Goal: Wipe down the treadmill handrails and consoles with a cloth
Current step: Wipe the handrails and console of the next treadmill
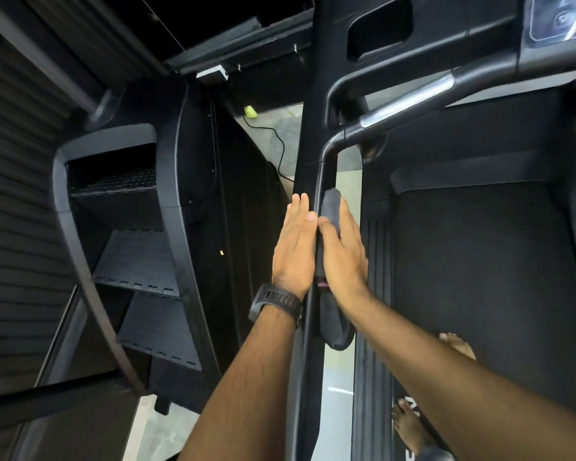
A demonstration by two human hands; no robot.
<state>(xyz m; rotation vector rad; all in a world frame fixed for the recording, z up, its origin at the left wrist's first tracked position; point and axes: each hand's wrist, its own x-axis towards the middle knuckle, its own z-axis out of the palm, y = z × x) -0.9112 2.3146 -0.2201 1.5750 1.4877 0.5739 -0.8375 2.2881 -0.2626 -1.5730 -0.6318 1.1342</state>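
Left hand (pixel 293 247) lies flat beside the rail (pixel 326 161); right hand (pixel 341 251), fingers straight, presses the cloth (pixel 331 206) against it. Ungripped, the cloth may slip off.

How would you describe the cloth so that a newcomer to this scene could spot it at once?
Start at the treadmill's black belt and move to the dark handrail along its left edge. The cloth is the dark grey fabric draped over it under the right hand. Unlike the hard rail, it is soft, folded and carries a small pink tag.
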